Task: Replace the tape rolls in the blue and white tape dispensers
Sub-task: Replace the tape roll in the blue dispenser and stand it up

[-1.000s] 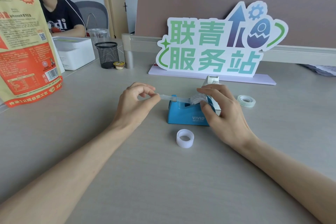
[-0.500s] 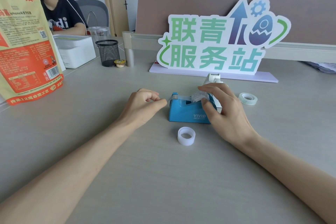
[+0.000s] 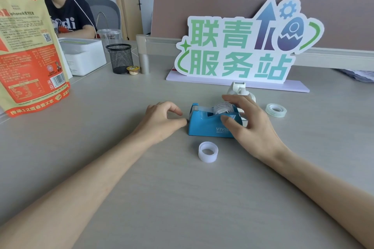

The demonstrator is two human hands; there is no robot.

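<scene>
The blue tape dispenser (image 3: 204, 125) stands mid-table with a tape roll (image 3: 222, 108) seated in it and a strip running to its cutter at the left end. My right hand (image 3: 249, 125) grips the dispenser's right side, thumb on the front, fingers over the roll. My left hand (image 3: 162, 121) rests on the table just left of the cutter, fingers curled, holding nothing I can see. The white dispenser (image 3: 239, 90) stands behind the blue one, partly hidden. A white tape roll (image 3: 208, 151) lies in front, a clear roll (image 3: 276, 110) to the right.
A large sign on a lilac base (image 3: 238, 85) stands behind the dispensers. An orange and yellow bag (image 3: 28, 50) is at the left, with a white box (image 3: 85, 56), a mesh cup (image 3: 120, 58) and a small yellow-lidded cup (image 3: 133, 70). A person sits at the far left.
My left hand pulled a strip of tape out leftward, then let it drop onto the cutter and lowered to the table. My right hand stayed on the blue dispenser.
</scene>
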